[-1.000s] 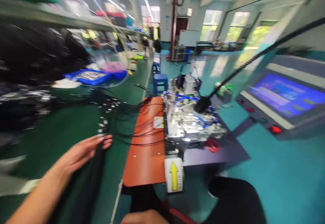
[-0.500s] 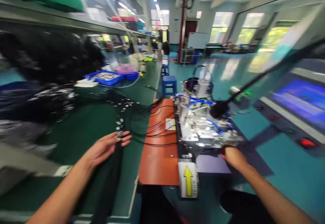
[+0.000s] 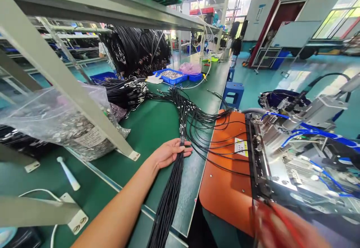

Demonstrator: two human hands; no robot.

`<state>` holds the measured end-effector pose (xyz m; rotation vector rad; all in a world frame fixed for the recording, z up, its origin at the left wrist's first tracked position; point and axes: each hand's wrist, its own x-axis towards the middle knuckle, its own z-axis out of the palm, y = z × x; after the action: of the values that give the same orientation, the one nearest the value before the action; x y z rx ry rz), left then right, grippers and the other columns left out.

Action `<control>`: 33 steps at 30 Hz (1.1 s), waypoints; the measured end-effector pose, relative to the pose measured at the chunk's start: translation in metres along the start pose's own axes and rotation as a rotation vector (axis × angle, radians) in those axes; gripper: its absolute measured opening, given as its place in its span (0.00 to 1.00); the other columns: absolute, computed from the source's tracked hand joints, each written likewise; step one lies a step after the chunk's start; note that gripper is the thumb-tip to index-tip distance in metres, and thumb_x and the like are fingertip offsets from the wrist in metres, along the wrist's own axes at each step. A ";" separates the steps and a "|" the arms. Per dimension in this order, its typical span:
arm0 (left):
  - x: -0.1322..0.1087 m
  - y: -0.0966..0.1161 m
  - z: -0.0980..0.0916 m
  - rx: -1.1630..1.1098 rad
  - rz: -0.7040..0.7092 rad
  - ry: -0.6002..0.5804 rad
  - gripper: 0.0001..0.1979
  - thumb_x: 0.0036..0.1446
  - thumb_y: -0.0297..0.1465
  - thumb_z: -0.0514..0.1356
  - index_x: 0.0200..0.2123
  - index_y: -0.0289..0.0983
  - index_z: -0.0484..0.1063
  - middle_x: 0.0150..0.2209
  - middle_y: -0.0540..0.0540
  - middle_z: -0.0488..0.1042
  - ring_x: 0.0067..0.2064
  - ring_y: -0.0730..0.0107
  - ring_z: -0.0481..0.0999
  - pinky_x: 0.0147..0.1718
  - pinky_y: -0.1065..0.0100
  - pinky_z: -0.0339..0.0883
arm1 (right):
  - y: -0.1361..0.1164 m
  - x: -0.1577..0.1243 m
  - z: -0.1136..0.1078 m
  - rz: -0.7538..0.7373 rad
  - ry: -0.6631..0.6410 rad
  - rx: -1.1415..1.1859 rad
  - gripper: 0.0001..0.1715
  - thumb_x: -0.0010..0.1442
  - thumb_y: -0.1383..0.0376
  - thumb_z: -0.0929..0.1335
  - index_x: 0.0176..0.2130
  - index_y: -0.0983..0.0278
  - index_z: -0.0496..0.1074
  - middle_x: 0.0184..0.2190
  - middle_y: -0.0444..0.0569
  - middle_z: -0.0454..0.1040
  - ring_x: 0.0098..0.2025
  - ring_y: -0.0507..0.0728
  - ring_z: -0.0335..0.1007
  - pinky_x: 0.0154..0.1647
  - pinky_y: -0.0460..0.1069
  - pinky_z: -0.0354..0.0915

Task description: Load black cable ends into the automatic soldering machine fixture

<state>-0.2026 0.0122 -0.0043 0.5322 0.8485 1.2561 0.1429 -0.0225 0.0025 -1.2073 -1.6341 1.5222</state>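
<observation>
My left hand (image 3: 173,152) is closed round a thick bundle of thin black cables (image 3: 170,199). The thumb lies over the bundle and the fingertips show on its far side. Small metal ends (image 3: 182,130) cluster just beyond the hand, and the cables' loose length hangs towards me over the bench. At the lower right, my right hand (image 3: 289,229) is smeared by motion. Red streaks of what looks like a red-handled tool (image 3: 285,216) show in it, beside the near corner of the orange plate (image 3: 225,199). Several single cables (image 3: 222,150) run across that plate to the machine (image 3: 298,169).
A shelf post (image 3: 84,98) stands on the green bench (image 3: 152,120), before a clear bag of small metal parts (image 3: 81,128). Further back are more cable bundles (image 3: 126,92) and a blue tray of metal pieces (image 3: 173,76). A blue stool (image 3: 234,90) stands beyond the plate.
The view has turned left. My right hand has moved from the machine's front to beside the orange plate's near corner. My left hand still holds the cable bundle.
</observation>
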 end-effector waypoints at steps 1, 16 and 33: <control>0.000 0.000 0.000 -0.004 -0.001 -0.007 0.13 0.53 0.16 0.64 0.43 0.28 0.74 0.53 0.32 0.72 0.50 0.52 0.77 0.55 0.52 0.70 | -0.017 0.009 0.021 0.062 -0.027 0.209 0.24 0.62 0.44 0.64 0.37 0.59 0.74 0.22 0.50 0.72 0.18 0.52 0.68 0.12 0.43 0.55; 0.007 -0.002 -0.008 -0.081 0.011 -0.098 0.10 0.58 0.20 0.59 0.43 0.25 0.76 0.43 0.31 0.78 0.37 0.63 0.79 0.43 0.63 0.71 | -0.050 0.126 0.125 0.430 -0.449 0.754 0.20 0.65 0.54 0.66 0.33 0.69 0.71 0.19 0.44 0.71 0.14 0.45 0.64 0.07 0.36 0.44; 0.004 0.001 -0.006 -0.034 0.000 -0.091 0.12 0.55 0.21 0.62 0.43 0.25 0.76 0.47 0.30 0.76 0.43 0.58 0.78 0.47 0.60 0.69 | -0.044 0.126 0.137 0.380 -0.329 0.706 0.21 0.62 0.53 0.68 0.32 0.69 0.71 0.19 0.43 0.70 0.13 0.45 0.63 0.07 0.36 0.44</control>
<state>-0.2079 0.0160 -0.0086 0.5578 0.7498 1.2346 -0.0398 0.0348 0.0028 -0.9189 -0.9008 2.3685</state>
